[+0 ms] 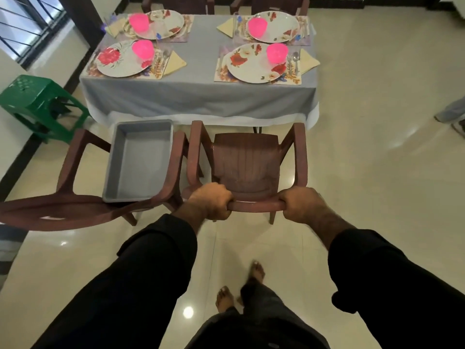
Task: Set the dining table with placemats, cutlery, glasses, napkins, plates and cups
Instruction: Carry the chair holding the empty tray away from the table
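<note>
We see the fingers of the left hand (210, 201) and right hand (300, 205) curled around the top rail of a brown chair (247, 170), which stands just short of the worktop (198, 91) edge. Four plates, each bearing a pink cup (276, 53), lie beyond; open floor (377, 159) extends rightward.

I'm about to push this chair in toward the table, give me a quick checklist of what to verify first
1. Both hands grip the backrest: left hand and right hand curl round the top rail of the brown chair. Ok.
2. Seat bare: ok.
3. Floor between chair and table: nothing seen, but the hanging cloth hides what is underneath. Cannot tell.
4. Side clearance: the neighbouring chair, carrying the grey tub, stands very close on the left. Not ok.
5. Four settings with pink cups lie back from the near edge. Ok.
</note>
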A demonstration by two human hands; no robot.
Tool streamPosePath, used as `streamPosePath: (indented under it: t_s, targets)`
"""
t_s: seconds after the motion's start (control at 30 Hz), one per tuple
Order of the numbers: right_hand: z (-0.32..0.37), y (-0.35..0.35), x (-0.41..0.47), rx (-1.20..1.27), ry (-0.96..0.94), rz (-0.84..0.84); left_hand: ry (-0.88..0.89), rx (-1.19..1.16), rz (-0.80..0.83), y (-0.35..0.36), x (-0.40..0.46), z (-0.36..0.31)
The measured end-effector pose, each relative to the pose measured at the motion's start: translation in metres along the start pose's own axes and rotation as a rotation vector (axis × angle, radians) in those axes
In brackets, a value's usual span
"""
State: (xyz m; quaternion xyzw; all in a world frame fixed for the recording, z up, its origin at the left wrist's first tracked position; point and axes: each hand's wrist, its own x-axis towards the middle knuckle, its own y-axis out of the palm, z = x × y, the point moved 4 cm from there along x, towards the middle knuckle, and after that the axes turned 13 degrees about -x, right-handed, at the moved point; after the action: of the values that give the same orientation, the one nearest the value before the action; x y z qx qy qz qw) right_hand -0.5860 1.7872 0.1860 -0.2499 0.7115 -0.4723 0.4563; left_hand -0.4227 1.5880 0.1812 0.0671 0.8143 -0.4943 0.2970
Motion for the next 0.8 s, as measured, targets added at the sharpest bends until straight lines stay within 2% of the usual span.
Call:
streamPosePath:
  t_s: [0.4, 0.63, 0.8]
  targets:
    - [-0.028, -0.017, 0.048, 0.023, 0.063, 0.067, -0.006, -0.016, 0.003, -0.031, 0.061, 0.010]
    - [-0.025, -0.018, 0.049, 0.021, 0.046, 0.089, 0.013, 0.020, 0.037, -0.034, 0.055, 0.016]
    - [-0.024, -0.016, 0.048, 0.035, 0.049, 0.128, -0.033, 0.007, -0.015, -0.035, 0.045, 0.033]
